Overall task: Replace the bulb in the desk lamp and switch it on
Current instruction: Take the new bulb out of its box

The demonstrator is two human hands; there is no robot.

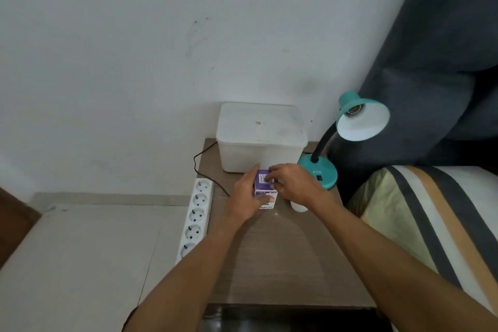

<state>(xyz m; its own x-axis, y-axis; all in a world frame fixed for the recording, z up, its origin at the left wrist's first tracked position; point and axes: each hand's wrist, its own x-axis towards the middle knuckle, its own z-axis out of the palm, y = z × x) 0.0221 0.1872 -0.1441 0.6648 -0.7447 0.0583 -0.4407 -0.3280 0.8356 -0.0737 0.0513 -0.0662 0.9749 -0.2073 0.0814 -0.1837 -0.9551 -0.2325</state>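
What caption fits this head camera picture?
Both hands open a purple bulb box beside the bulbless teal lamp.

Count: 2 hands, left hand (246,191), right hand (292,183). Between them, 1 purple-white bulb box (263,188). Under right hand: 1 white bulb (298,207). Beyond hands: 1 white lidded bin (260,136), 1 teal lamp (350,129). Left of left hand: 1 power strip (196,217), 6 sockets visible.

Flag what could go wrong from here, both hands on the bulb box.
1. A white bulb lies beside the right hand, partly hidden under the wrist; a nudge might roll it off the table.
2. Left hand steadies the box while the right works its top; a jerk could fling the contents.
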